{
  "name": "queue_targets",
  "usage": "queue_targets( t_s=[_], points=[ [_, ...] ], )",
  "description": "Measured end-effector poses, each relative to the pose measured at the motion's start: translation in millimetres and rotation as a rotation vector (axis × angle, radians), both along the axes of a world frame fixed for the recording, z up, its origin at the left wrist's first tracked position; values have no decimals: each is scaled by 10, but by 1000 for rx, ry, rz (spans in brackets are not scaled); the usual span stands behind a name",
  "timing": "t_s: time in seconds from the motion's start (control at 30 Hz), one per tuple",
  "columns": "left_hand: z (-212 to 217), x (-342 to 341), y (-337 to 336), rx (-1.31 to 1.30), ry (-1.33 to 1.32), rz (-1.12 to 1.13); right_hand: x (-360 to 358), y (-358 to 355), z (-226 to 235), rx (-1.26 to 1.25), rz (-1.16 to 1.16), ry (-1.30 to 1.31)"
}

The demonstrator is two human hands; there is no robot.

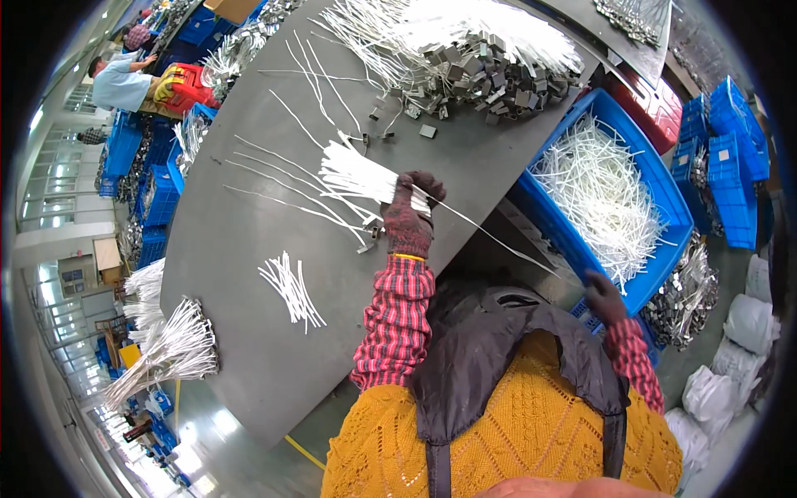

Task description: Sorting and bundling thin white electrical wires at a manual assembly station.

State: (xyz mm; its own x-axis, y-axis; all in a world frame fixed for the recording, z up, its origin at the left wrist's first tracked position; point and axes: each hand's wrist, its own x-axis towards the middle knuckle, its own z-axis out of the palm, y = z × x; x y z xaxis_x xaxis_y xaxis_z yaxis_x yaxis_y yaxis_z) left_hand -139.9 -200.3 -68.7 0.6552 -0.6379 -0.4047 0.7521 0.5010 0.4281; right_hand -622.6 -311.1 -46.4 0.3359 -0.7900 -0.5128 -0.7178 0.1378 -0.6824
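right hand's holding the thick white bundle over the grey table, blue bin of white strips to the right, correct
No: the head view shows the left hand, not the right hand, holding the thick white bundle over the grey table; the blue bin of white strips is to the right.

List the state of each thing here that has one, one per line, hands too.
Left hand: gloved, closed around white bundle
White bundle: gripped, ends fanned out
Right hand: gloved, blurred, grip unclear
Blue bin: open, full of white strips
Small cluster: lying loose on the table
Metal clips: heaped
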Motion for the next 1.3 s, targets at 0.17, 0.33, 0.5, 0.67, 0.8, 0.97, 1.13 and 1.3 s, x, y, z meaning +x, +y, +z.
queue_targets(
  t_s=[0.17, 0.33, 0.5, 0.67, 0.8, 0.97, 1.13, 1.3],
  points=[
    [70, -214, 205, 162, -320, -68, 2344, 209, 147, -143, 445, -405],
    [11, 214, 480, 224, -320, 100, 3606, 615, 228, -155, 463, -396],
    [-42, 210, 683, 392, -247, 34, 4188, 885, 99, -160, 505, -427],
    [-240, 401, 910, 341, -285, 144, 4538, 1049, 27, -273, 571, -570],
    [-492, 1111, 1149, 80, 131, 383, 4482, 1064, 109, -146, 625, -424],
    [-592, 1404, 1305, 168, 7, 329, 4368, 1018, 140, -14, 642, -151],
    [-421, 1176, 1200, 108, 27, 320, 4502, 1063, 86, 12, 606, -239],
    [-268, 1242, 1332, 61, -47, 210, 4618, 1062, 97, 85, 606, -319]
  ],
)
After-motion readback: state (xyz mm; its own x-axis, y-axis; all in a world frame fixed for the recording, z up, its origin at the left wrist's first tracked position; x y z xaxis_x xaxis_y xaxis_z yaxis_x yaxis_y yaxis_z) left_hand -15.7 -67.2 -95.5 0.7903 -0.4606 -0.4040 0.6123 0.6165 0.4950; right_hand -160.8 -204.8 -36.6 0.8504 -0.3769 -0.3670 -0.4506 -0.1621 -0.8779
